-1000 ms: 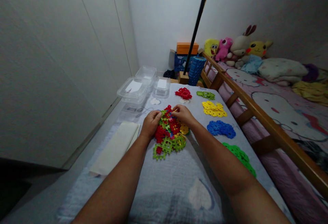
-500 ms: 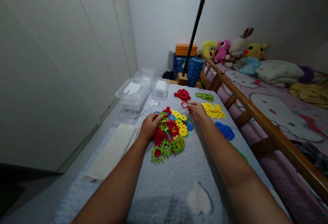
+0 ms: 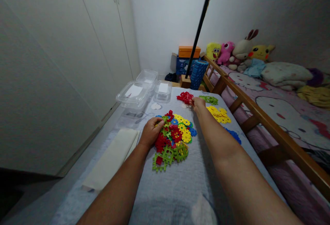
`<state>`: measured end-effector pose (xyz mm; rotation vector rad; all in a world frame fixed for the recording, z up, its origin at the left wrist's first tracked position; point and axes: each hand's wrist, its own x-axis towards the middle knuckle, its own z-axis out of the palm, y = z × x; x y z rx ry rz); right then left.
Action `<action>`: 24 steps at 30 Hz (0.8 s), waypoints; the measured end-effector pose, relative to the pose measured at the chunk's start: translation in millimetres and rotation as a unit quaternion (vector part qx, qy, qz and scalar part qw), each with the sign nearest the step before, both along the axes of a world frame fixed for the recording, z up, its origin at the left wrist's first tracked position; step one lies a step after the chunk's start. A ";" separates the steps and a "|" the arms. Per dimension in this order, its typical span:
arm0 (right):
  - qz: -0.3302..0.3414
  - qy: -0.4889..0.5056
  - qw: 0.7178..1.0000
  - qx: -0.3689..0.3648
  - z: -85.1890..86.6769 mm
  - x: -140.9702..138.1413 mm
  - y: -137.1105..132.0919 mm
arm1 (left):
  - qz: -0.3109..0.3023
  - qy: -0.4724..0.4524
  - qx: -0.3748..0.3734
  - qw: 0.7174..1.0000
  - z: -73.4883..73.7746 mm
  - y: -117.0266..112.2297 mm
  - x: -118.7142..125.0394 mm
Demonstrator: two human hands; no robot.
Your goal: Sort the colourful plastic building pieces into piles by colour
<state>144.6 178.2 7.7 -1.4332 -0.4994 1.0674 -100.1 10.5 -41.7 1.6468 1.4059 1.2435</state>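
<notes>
A mixed pile of plastic interlocking building pieces (image 3: 176, 134) lies mid-table, in red, green, yellow and blue. At its left edge is my left hand (image 3: 151, 131), fingers curled and closed near the green pieces; what they pinch is hidden. Farther off, my right hand (image 3: 199, 104) is at the near right side of a small heap of red pieces (image 3: 185, 97), its fingers pinched on a red piece, mostly hidden. Sorted heaps of green pieces (image 3: 210, 100), yellow pieces (image 3: 219, 114) and blue pieces (image 3: 234, 135) lie along the right side, the blue one partly behind my right forearm.
Clear plastic boxes (image 3: 134, 94) stand at the back left. A folded cream cloth (image 3: 113, 159) lies left of my left forearm. A wooden bed rail (image 3: 251, 115) borders the table's right side. Behind the table are a black pole (image 3: 198, 29) and a blue foam roller (image 3: 198, 74).
My right hand has carried the red square piece a short way forward to the red heap. My left hand stays at the mixed pile. The view has shifted slightly.
</notes>
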 end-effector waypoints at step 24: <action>0.196 -0.002 0.977 0.089 1.4 -5.3 -50.8 | 0.023 -0.003 0.029 0.999 -0.8 1.9 -0.6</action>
